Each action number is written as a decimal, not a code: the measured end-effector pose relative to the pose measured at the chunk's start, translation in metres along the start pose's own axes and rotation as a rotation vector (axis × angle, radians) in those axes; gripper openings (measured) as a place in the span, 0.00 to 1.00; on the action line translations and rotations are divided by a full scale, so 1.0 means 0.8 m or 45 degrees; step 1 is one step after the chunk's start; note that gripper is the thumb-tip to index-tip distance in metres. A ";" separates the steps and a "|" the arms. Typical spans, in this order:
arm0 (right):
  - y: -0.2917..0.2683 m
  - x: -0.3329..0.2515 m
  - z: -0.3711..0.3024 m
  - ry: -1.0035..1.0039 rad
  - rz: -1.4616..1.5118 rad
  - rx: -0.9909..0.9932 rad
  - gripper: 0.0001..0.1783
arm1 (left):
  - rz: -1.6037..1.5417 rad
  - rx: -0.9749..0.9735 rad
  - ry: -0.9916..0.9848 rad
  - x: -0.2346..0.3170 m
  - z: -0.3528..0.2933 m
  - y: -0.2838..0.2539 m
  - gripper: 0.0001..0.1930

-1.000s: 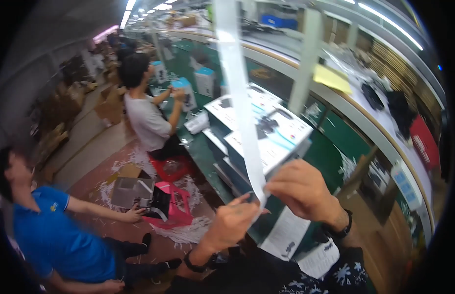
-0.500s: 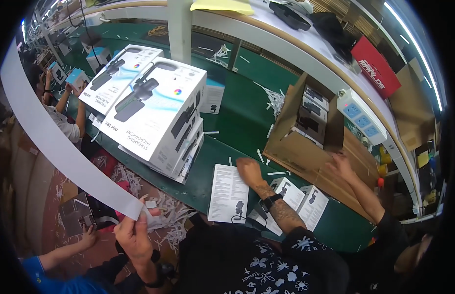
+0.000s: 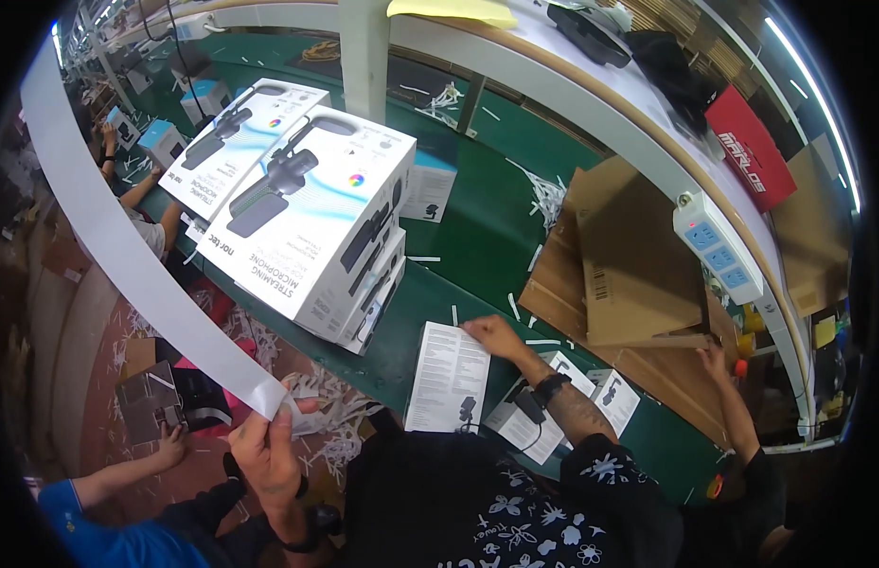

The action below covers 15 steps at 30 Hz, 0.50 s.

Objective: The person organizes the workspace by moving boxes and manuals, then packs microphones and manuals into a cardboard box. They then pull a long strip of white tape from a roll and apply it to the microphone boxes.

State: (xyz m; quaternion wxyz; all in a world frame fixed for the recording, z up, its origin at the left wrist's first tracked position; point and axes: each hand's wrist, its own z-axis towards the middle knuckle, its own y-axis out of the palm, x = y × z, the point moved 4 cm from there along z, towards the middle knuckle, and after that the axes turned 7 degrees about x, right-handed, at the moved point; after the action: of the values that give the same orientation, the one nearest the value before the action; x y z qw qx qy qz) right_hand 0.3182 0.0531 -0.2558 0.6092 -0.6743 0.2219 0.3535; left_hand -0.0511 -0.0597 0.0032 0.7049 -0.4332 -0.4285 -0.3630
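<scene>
My left hand [image 3: 268,449] pinches the lower end of a long white paper strip [image 3: 113,246], which arcs up past the left edge of the stacks. At the front of the green bench, my right hand [image 3: 494,337], with a watch on its wrist, is closed at the top right corner of a small white box [image 3: 448,377]. That box lies flat, with printed text and a picture of a device upward. Beside my right forearm lie two more small boxes, one of them a white box [image 3: 613,398] partly behind the arm. A dark cable crosses the nearer one.
A stack of large white microphone boxes [image 3: 297,213] stands left of centre. At right, a co-worker's hand [image 3: 712,363] grips a tilted brown carton [image 3: 638,265]. A power strip [image 3: 719,248] hangs on the shelf frame. Paper scraps [image 3: 316,402] litter the floor, near another person's hand [image 3: 170,443].
The co-worker has tipped the carton, so its side now faces up and its contents are hidden. My right hand has closed in at the box's top corner. The view has shifted slightly.
</scene>
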 end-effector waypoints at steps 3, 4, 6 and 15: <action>0.017 0.019 0.007 0.297 0.170 -0.050 0.17 | -0.046 0.044 -0.015 -0.004 0.001 0.004 0.15; 0.021 0.007 0.004 0.181 0.031 0.094 0.16 | -0.035 0.034 -0.022 -0.002 0.001 0.004 0.15; 0.023 -0.020 -0.009 0.103 -0.212 0.258 0.16 | -0.024 0.029 -0.026 -0.002 -0.001 0.000 0.14; 0.060 -0.104 -0.003 -0.781 -0.650 -0.243 0.33 | -0.239 -0.068 -0.084 -0.012 0.000 -0.004 0.15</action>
State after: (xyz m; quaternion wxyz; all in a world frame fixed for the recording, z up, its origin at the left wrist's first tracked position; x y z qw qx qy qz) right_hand 0.2294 0.0324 -0.2253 0.6500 -0.6245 -0.1783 0.3946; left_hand -0.0574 -0.0592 -0.0047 0.6415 -0.4217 -0.4802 -0.4242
